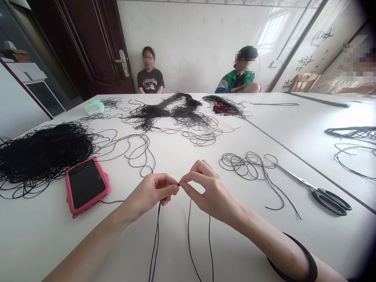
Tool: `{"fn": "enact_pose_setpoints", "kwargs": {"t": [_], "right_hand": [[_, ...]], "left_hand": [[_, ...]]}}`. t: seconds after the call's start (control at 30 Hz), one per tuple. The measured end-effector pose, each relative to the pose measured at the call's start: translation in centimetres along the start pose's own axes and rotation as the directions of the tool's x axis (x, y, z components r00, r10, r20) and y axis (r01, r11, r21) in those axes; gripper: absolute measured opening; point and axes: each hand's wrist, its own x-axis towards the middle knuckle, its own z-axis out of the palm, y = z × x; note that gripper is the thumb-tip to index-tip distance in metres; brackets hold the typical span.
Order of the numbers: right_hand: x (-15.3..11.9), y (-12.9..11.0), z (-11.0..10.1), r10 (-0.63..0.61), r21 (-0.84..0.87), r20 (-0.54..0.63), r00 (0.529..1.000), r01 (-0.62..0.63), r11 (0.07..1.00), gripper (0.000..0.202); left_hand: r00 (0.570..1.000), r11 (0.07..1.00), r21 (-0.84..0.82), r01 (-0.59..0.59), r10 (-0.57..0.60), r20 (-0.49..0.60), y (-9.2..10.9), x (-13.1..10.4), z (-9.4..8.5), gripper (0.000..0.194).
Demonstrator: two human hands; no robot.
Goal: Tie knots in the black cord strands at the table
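Note:
My left hand (155, 190) pinches a thin black cord (158, 223) between thumb and forefinger, close to a small dark knot (179, 184). Right beside it, the thumb and forefinger of my right hand (205, 186) are pressed together on the cord at the other side of that knot. Two strands hang below the left hand and two more run down under the right, out of the bottom of the view. Both hands are just above the white table (126, 243), fingertips almost touching. The exact shape of the knot is too small to make out.
Black-handled scissors (311, 188) lie at right beside a loose coil of cord (246, 164). At left are a pink-framed tablet (86, 186) and a big black cord heap (47, 150). More tangled cord (164, 109) and red-handled snips (219, 108) lie farther back. People sit beyond the table.

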Motion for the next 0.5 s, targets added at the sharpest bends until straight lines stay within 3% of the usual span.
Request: {"fn": "enact_pose_setpoints", "kwargs": {"t": [0.33,0.43,0.5], "right_hand": [[-0.05,0.29,0.13,-0.057,-0.033,0.055,0.997,0.059,0.998,0.014],[-0.04,0.43,0.16,-0.096,-0.101,-0.037,0.995,0.092,0.991,0.011],[0.00,0.55,0.14,-0.119,-0.159,-0.135,0.984,0.097,0.983,0.016]], "left_hand": [[1.000,0.986,0.169,0.014,-0.009,-0.029,0.30,-0.38,0.14,0.021],[0.999,0.981,0.194,0.012,-0.002,-0.050,0.27,-0.37,0.08,0.025],[0.996,0.993,0.115,0.015,-0.005,-0.085,0.23,-0.32,-0.01,0.027]]}}
